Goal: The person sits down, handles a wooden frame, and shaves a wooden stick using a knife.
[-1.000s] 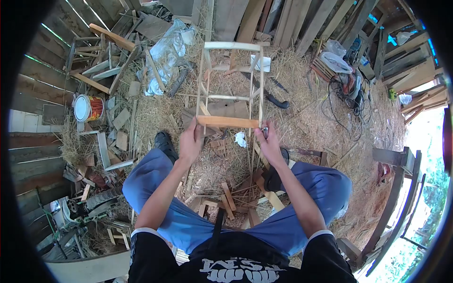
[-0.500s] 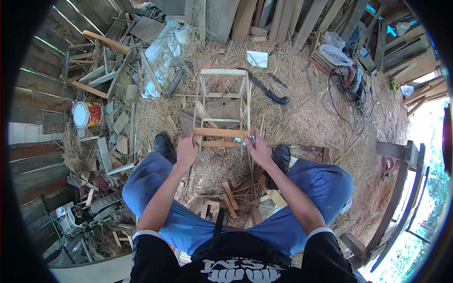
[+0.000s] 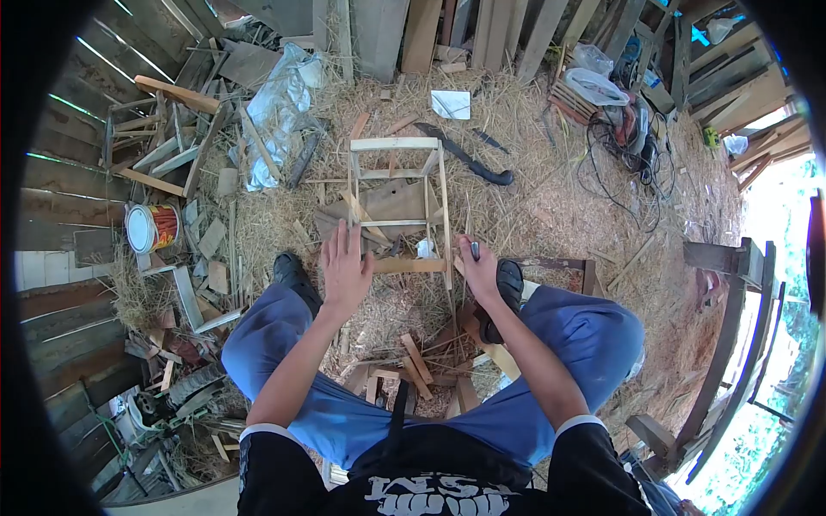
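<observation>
A small wooden frame (image 3: 397, 144) of pale slats stands on the straw between my feet. My left hand (image 3: 347, 268) is spread flat, fingers pointing forward, at the frame's near left corner. Whether it touches the wood I cannot tell. A near rail (image 3: 409, 266) runs from beside that hand to the right leg. Just right of that leg, my right hand (image 3: 482, 271) is closed around a small dark object with a shiny end (image 3: 475, 250); its kind is unclear. A pale piece of wood shows by the right fingers, partly hidden.
Beyond the frame lie a dark-handled long blade (image 3: 469, 157) and a white sheet (image 3: 451, 105). A can (image 3: 152, 228) and a broken chair-like frame (image 3: 176, 138) are at left. Cables (image 3: 641, 176) tangle at right. Wood offcuts (image 3: 417, 359) lie between my legs.
Both hands held a wooden strip across the frame's near end. My left hand has let go and spread; my right has shifted slightly right. The strip no longer spans the frame, and the view has shifted.
</observation>
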Demonstrator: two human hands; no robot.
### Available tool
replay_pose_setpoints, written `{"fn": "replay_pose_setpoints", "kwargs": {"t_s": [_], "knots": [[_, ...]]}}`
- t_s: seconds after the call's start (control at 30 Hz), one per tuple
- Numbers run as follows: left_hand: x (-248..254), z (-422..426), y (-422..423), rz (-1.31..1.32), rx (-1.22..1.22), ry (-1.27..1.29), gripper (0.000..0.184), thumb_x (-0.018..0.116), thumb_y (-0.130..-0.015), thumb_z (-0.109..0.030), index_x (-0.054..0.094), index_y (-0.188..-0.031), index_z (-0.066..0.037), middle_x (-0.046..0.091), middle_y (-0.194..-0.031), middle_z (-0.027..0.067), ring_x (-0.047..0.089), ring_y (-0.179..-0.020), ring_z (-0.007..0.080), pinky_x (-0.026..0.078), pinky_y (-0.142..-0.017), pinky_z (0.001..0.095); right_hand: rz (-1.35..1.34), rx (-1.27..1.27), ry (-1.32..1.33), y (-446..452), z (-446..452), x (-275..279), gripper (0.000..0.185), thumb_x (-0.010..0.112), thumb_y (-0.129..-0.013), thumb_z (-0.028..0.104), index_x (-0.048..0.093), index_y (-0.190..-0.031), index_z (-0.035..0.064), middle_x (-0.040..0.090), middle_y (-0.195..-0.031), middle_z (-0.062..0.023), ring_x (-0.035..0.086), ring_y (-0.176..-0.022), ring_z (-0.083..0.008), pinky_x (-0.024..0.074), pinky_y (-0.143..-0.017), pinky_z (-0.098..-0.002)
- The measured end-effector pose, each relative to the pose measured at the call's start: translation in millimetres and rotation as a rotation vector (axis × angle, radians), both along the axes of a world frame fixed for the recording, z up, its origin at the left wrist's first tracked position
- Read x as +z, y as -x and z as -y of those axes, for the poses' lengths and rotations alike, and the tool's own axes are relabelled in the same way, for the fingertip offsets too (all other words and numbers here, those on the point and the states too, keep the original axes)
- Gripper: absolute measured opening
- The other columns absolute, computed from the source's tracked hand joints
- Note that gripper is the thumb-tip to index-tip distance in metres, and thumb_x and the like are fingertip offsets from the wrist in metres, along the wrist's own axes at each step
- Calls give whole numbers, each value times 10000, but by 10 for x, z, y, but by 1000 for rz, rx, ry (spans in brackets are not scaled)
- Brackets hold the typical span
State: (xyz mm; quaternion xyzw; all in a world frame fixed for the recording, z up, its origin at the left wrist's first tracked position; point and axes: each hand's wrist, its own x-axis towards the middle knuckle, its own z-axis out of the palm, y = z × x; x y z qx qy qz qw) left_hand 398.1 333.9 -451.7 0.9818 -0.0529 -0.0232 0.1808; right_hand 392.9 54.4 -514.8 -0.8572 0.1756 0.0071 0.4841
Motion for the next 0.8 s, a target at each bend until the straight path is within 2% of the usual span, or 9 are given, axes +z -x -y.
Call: {"fn": "replay_pose_setpoints", "kwargs": {"t_s": [0.13,0.23,0.33,0.4,0.53,0.57,0.67,0.77,0.8], "knots": [[57,167,-57,27,-83,49,541,588,-924,-225,447,-1405,-20,381,-1480,261,378,-1364,405,258,-1155,545,-126,-62,-150,-23,86,0,354,587,-999,356,720,-1098,42,509,-619,29,434,-583,-79,392,-561,-314],[40,250,-74,29,-134,63,496,590,-929,-217,486,-1373,-22,385,-1480,251,385,-1364,390,260,-1157,543,-104,-104,-158,-85,88,-125,327,601,-984,313,708,-1117,34,540,-616,-20,504,-558,-96,410,-541,-311],[31,328,-101,33,-173,104,488,602,-921,-207,500,-1359,-19,388,-1479,245,384,-1365,392,262,-1158,539,-116,-162,-165,-124,82,-232,343,594,-986,294,685,-1160,12,526,-607,-15,489,-548,-109,407,-543,-313],[45,380,-122,-35,-188,182,480,604,-933,-214,497,-1361,-23,385,-1487,231,382,-1365,399,277,-1154,527,-109,-182,-149,-114,86,-504,368,598,-979,286,660,-1200,-2,522,-613,-20,489,-556,-121,416,-560,-322],[94,511,-189,-208,-229,358,472,592,-961,-242,484,-1377,-45,400,-1489,204,385,-1362,407,306,-1143,503,-217,-108,-123,-191,108,-630,424,608,-962,274,611,-1278,-10,523,-626,-43,509,-584,-164,445,-625,-357],[89,534,-185,-232,-250,375,468,585,-969,-247,481,-1385,-59,396,-1498,190,383,-1367,406,306,-1142,508,-228,-87,-72,-215,96,-640,479,607,-955,262,555,-1344,-12,595,-774,-125,587,-716,-215,480,-716,-387],[12,565,-178,-245,-285,385,461,578,-977,-244,477,-1394,-73,398,-1502,176,384,-1370,405,302,-1144,515,-1,-18,224,-202,169,-1150,523,591,-957,238,488,-1412,2,609,-993,-204,619,-904,-266,498,-796,-399],[15,560,-218,-251,-275,375,462,580,-976,-234,475,-1394,-70,403,-1498,179,387,-1367,406,300,-1144,517,-41,-152,197,-284,196,-1123,566,592,-955,226,432,-1450,1,567,-1157,-250,598,-1016,-332,503,-843,-414],[19,556,-220,-259,-265,374,463,580,-975,-232,474,-1394,-69,404,-1497,181,387,-1365,406,301,-1143,517,-98,-152,143,-300,226,-1179,570,592,-957,227,427,-1451,-5,579,-1146,-245,603,-1005,-334,501,-840,-417]]}}
